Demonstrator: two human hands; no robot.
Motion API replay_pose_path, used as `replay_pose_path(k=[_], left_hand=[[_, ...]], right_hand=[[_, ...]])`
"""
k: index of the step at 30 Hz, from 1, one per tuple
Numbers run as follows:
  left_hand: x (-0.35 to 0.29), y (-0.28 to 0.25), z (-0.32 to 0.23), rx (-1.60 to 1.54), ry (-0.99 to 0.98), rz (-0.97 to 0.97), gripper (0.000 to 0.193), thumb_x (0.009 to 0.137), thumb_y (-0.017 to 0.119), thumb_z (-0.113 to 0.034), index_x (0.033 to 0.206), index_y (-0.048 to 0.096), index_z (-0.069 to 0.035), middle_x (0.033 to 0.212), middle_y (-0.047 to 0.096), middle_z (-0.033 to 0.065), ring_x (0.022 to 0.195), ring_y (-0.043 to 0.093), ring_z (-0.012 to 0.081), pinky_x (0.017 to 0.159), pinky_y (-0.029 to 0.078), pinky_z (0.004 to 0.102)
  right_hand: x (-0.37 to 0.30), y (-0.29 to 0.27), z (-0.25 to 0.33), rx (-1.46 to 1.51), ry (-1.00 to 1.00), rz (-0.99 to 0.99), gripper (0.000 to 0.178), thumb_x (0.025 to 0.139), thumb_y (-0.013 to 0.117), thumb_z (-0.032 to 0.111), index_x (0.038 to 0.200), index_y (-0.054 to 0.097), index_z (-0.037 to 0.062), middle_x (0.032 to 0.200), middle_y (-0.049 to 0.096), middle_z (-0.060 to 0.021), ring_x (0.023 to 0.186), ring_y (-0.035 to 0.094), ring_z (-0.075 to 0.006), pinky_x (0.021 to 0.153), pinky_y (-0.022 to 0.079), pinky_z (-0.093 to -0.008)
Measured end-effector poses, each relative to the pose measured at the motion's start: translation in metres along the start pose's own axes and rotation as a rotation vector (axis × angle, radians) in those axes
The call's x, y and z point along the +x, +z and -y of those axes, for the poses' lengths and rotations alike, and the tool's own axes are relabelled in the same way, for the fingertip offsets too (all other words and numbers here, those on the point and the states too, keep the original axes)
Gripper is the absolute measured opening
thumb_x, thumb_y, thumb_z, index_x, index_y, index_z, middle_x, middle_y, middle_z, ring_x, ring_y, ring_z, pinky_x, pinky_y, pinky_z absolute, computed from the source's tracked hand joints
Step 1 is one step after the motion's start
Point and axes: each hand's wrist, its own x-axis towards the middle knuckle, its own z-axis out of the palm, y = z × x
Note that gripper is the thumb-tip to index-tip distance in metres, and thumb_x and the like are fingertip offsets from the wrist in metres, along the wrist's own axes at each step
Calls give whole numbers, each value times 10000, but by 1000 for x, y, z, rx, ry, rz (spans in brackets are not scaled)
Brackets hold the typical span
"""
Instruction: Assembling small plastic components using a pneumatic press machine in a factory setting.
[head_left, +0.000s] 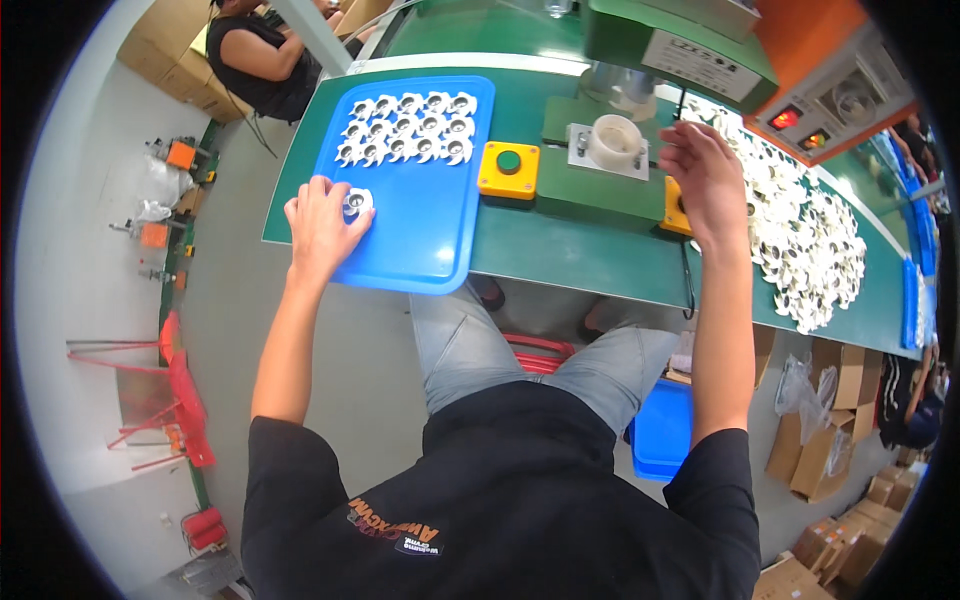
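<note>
On the blue tray (420, 240), my left hand (322, 228) has thumb and fingers closed around a white finned wheel (357, 202) with a dark round centre. Farther up the same tray, several matching wheels (410, 125) lie in rows. My right hand (703, 170) is raised beside the green press base (600, 196), its fingers loosely bent and apart with nothing visible in them. Just left of it, a round whitish fixture cup (615, 140) sits on a metal plate (628, 172). A yellow button box (675, 208) is partly hidden behind my right hand.
Another yellow box with a green button (508, 163) stands between tray and press. The green press head (680, 60) overhangs the fixture. An orange control unit (820, 90) is at upper right, above a spread-out heap of loose white wheels (810, 240). A person (262, 55) sits at far left.
</note>
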Motion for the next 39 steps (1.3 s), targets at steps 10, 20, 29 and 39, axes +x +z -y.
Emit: replay_pose_path(k=[10, 20, 29, 39], left_hand=[[27, 15, 35, 87, -109, -76, 596, 761, 852, -455, 1184, 689, -67, 1150, 601, 116, 1126, 567, 312, 928, 428, 467], [25, -22, -108, -434, 528, -237, 332, 819, 793, -155, 1108, 703, -18, 1149, 662, 137, 1094, 610, 329, 923, 469, 436], [27, -16, -155, -471, 573, -185, 438, 792, 778, -96, 1202, 678, 22, 1222, 690, 126, 1077, 605, 327, 962, 480, 432], [33, -23, -168, -495, 513, -172, 420, 786, 766, -74, 1187, 686, 23, 1108, 707, 144, 988, 611, 327, 893, 504, 422]], right_hand=[[-47, -57, -8, -605, -271, -117, 183, 1010, 620, 145, 1049, 681, -23, 990, 710, -63, 956, 638, -154, 913, 487, -301], [-77, -60, -36, -1430, -770, -64, 388, 830, 740, 76, 1196, 647, -15, 1136, 654, -177, 1030, 619, -376, 901, 515, -450], [-70, -50, -37, -1430, -737, -124, 303, 809, 767, 116, 1086, 694, 17, 1016, 612, -144, 949, 588, -347, 825, 501, -441], [8, -78, -15, -1276, -668, -166, 93, 833, 716, 81, 901, 704, 18, 973, 656, -166, 970, 627, -372, 856, 508, -461]])
